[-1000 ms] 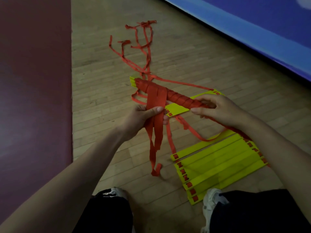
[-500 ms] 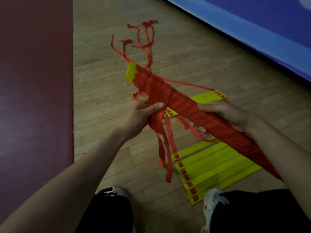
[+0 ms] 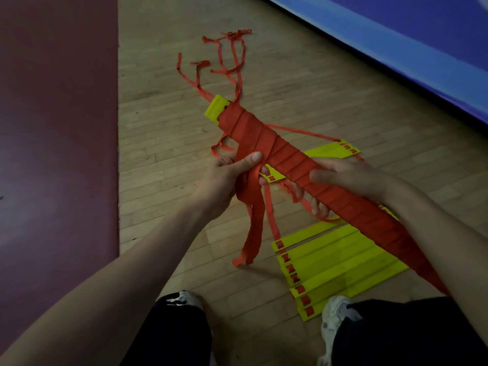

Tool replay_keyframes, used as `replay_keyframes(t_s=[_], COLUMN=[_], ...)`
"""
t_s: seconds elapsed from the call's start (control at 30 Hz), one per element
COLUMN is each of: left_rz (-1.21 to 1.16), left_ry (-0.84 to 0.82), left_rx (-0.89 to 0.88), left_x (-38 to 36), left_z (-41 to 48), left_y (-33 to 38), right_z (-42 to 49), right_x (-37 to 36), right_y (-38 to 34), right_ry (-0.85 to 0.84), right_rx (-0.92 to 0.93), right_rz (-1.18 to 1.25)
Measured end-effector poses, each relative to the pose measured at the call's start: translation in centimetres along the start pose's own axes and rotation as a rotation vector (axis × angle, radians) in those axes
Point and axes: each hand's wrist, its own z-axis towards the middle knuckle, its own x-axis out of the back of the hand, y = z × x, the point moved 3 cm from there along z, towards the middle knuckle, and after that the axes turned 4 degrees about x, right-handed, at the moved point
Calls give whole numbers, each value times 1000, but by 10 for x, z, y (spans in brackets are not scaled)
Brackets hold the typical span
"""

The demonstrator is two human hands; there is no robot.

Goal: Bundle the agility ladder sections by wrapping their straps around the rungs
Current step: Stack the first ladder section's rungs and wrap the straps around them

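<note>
1. Held the wrapped bundle (image 3: 285, 157) clear of the floor, slanting from far left down toward the right knee, with the right hand (image 3: 351, 178) clamped round its middle, thumb on top and fingers curled beneath.
2. Risked a snag on the thin straps trailing from the bundle to the unwrapped yellow rungs (image 3: 338, 260) stacked flat by the feet, and to more loose webbing (image 3: 232, 64) strewn farther off.
3. Pinched the gathered strap tails (image 3: 254, 217) against the bundle's near edge with the left hand (image 3: 224, 178), thumb pressed across the red webbing — ends left dangling toward the floor.
4. Judged the next turn to need steady tension: best to keep the tails flat and together, lay each pass snug beside the last toward the bare yellow rung end (image 3: 215, 109), and keep the right grip firm against any fanning of the rungs inside.
5. Worked above a pale wooden plank floor (image 3: 163, 143) — dark maroon mat (image 3: 52, 128) along the left, blue band (image 3: 396, 35) across the far right.
</note>
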Motion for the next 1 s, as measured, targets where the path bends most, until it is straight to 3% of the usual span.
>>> replay_keyframes(t_s=[0.07,0.13,0.23,0.37,0.47,0.67,0.83,1.0], left_rz=[-12,-32,-56,-105,-78,26,25,67], left_ry=[39,96,171,183,134,1,-10,-19], left_rx=[25,57,85,56,24,46,73,76], left_x=[1,1,4,8,8,5,7,4], left_z=[2,3,7,9,8,5,6,4], left_y=[-2,-4,-7,1,4,-4,-4,-3], right_z=[1,3,13,22,23,21,17,10], right_x=[0,0,-1,-11,-2,19,22,15], right_y=[-3,2,19,19,13,17,6,4], right_ry=[155,173,190,460,586,604,486,237], right_rx=[28,-5,-27,106,206,207,209,149], right_rz=[-161,-307,-831,-1178,-1122,-901,-506,-145])
